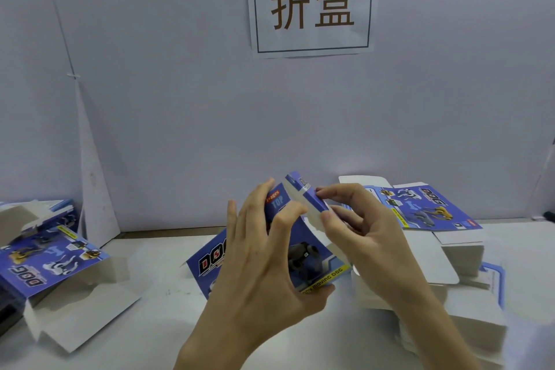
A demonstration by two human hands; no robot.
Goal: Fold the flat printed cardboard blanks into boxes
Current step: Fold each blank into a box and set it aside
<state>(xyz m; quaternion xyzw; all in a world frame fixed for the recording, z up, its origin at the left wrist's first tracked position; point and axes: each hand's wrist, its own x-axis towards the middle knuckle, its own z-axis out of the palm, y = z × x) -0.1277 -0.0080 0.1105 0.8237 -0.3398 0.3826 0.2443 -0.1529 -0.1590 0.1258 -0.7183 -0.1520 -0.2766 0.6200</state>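
Partly folded blue printed box [312, 264], held tilted over the middle of the bench [156, 264], printed front toward the camera with "DOG" and "TOP" legible; whether its lower corner touches the bench cannot be told; top flap [304, 189] bent over at the upper end; left hand [258, 264], grip closed round the box body, thumb under the lower edge, fingers curled over the front face; right hand [369, 243], grip narrow, thumb and forefinger pinching the edge of the top flap; to the right, just behind the right hand, a stack of flat blanks [426, 210], uppermost sheet printed side up; at the left end of the bench, blue boxes [51, 258] with open white flaps; behind, a pale wall panel [180, 99] bearing a paper sign [312, 3] with two large characters.
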